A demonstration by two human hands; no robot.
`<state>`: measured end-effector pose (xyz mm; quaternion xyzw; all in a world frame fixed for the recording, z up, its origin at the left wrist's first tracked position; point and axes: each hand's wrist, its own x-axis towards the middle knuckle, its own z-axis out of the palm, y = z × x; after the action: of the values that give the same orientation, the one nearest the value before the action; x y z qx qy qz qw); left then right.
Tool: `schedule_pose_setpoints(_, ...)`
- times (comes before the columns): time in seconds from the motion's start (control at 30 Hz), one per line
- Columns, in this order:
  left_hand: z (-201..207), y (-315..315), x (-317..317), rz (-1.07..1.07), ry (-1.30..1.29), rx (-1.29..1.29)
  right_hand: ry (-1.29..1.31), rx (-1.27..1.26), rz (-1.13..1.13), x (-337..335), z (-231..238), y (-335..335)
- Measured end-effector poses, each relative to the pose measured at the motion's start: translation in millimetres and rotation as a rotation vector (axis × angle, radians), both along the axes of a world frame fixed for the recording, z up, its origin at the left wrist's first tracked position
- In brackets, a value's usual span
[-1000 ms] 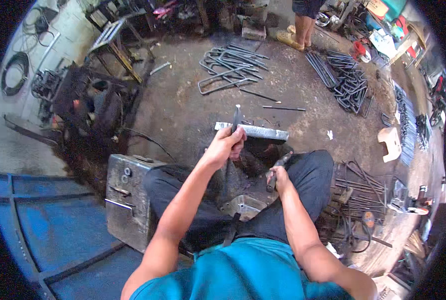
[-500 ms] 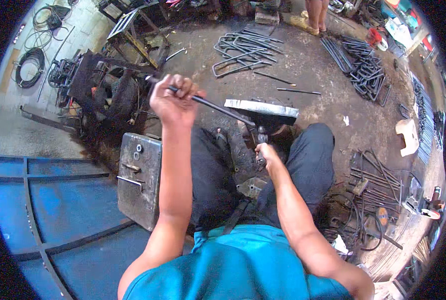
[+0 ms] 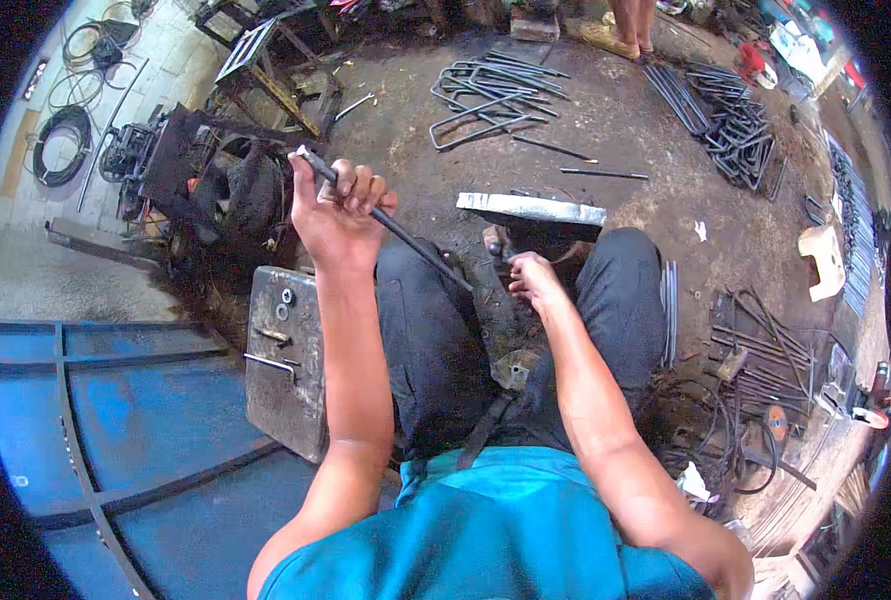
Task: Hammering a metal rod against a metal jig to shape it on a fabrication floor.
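Note:
My left hand [image 3: 344,212] is closed around a dark metal rod [image 3: 418,246], raised above my left thigh. The rod slants from a bright upper tip beside my thumb down to a lower end between my knees, apart from my right hand. My right hand [image 3: 538,280] is closed on a dark metal piece [image 3: 502,252] between my knees; my fingers hide most of it, so its kind cannot be made out. Just beyond stands a dark block with a pale, whitish front edge [image 3: 532,209].
Bent rods [image 3: 496,100] lie in a pile ahead, with more [image 3: 731,130] at far right. Two loose rods [image 3: 604,174] lie nearer. A dark metal box [image 3: 286,365] stands at my left, by blue panels [image 3: 156,400]. A white stool [image 3: 822,262] stands right. Another person's legs [image 3: 633,25] show at the back.
The rod's lower end has swung left and toward me, away from the metal piece at my right hand. My left fingers have loosened and shifted on the rod.

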<state>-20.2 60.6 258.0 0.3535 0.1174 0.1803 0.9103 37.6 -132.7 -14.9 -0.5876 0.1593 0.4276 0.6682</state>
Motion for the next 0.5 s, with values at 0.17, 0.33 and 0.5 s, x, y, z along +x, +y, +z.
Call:
schedule_pose_setpoints(0.17, -13, 12, -5, 0.029, -0.249, -0.185, -0.21, -0.008, 0.228, 2, 10, 5)
schedule_pose_setpoints(0.33, -7, 20, -14, 0.138, -0.208, -0.242, -0.296, 0.002, 0.277, 15, 41, 18)
schedule_pose_setpoints(0.5, -14, 28, -20, -0.01, -0.26, -0.209, -0.35, -0.206, 0.408, 50, 37, 29)
